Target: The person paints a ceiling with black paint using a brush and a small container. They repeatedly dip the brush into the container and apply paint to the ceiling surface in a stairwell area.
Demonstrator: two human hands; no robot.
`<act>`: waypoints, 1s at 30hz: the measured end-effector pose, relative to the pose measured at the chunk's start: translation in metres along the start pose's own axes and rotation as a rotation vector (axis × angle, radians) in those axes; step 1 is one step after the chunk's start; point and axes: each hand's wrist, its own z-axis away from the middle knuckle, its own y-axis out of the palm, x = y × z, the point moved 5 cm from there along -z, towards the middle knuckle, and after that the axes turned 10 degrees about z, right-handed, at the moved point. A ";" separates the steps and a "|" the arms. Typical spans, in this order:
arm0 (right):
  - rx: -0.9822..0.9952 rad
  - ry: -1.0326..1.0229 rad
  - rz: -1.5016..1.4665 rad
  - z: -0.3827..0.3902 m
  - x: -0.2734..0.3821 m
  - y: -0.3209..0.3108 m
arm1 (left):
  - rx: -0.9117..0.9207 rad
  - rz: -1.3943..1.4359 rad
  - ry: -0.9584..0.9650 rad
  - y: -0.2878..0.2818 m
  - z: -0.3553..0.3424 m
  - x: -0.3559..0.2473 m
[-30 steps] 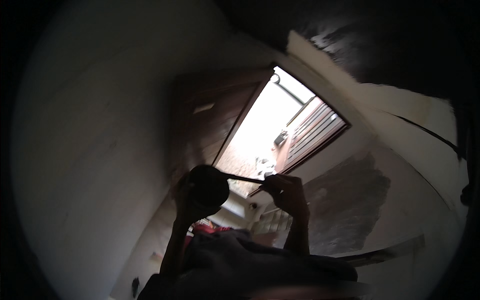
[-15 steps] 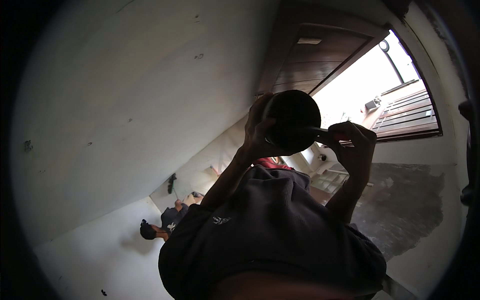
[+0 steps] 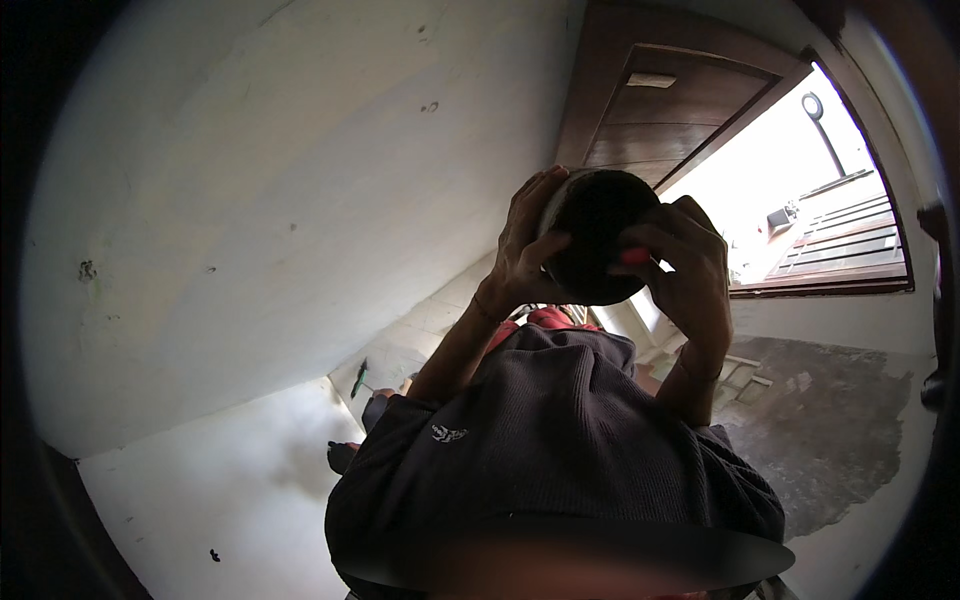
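Note:
A round, dark vessel-like object [image 3: 598, 215] with a paler side is raised in front of my chest; backlight hides its details, and I cannot tell its exact kind. My left hand [image 3: 518, 240] grips it from the left, the thumb lying over its dark face. Over its right side, my right hand [image 3: 692, 262] has its fingers curled round a red-handled tool [image 3: 635, 257]. Only a bit of red shows between those fingers, and the rest of the tool is lost against the dark face.
A pale wall [image 3: 250, 200] rises along the left. Beyond the hands are a brown wooden door [image 3: 690, 110] and a bright opening with a barred grille [image 3: 845, 235]. Grey patched wall [image 3: 820, 430] lies to the right. Another person [image 3: 345, 457] is partly hidden behind my left sleeve.
My right hand has moved left, over the round object, and its wrist has turned. The tool's thin shaft, visible before, no longer shows. The other person is more hidden by my sleeve.

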 end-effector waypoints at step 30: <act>0.067 0.357 0.205 0.059 -0.043 -0.054 | 0.227 0.158 -0.122 0.101 -0.033 0.022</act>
